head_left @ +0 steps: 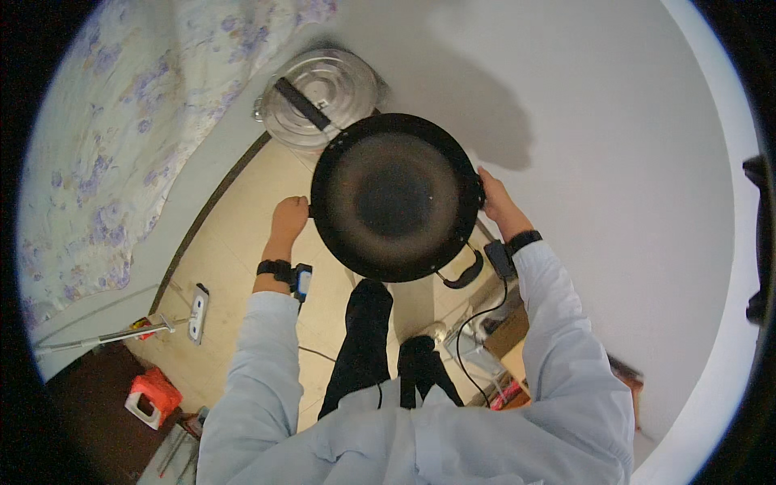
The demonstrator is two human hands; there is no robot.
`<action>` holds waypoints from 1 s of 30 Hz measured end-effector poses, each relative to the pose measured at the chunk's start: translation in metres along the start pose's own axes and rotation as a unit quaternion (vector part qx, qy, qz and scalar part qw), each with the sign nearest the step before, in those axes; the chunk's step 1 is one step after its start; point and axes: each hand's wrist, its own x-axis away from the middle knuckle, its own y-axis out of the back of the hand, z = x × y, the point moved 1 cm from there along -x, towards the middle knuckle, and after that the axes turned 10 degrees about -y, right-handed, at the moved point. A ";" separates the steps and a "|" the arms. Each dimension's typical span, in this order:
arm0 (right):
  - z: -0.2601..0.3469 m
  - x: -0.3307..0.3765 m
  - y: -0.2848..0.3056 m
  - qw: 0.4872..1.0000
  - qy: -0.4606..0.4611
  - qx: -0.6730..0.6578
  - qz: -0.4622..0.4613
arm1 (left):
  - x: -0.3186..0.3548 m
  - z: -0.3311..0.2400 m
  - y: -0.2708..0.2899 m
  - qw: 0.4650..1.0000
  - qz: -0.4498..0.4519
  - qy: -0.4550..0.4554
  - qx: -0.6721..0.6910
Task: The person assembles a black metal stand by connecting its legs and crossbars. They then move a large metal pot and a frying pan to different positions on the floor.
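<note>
A black wok [396, 194] hangs in front of me, its inside facing up. On its left side my left hand [291, 218] is closed at the rim, over what looks like a small black side grip. My right hand [499, 206] holds the opposite side of the rim. A long black handle [303, 103] sticks out at the upper left and a black loop handle [466, 272] at the lower right. Whether these two belong to this wok or to another under it, I cannot tell. The wok hides parts of my fingers.
Beyond the wok stands a round shiny metal pot or lid [331, 69] near the wall. A flowered curtain [105, 145] hangs at the left. A flat mop [199, 314] and a red-orange item [158, 394] lie lower left; shelves with boxes [509, 335] stand right of my legs.
</note>
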 end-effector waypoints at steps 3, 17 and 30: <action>0.065 -0.044 -0.097 0.996 0.056 0.072 0.023 | -0.024 0.072 0.016 0.999 -0.025 0.024 -0.029; 0.214 -0.220 -0.323 0.968 0.222 0.074 0.095 | -0.183 0.253 0.031 0.992 -0.095 0.025 -0.084; 0.243 -0.250 -0.363 0.941 0.285 0.152 0.106 | -0.226 0.276 -0.018 0.906 -0.116 0.287 0.290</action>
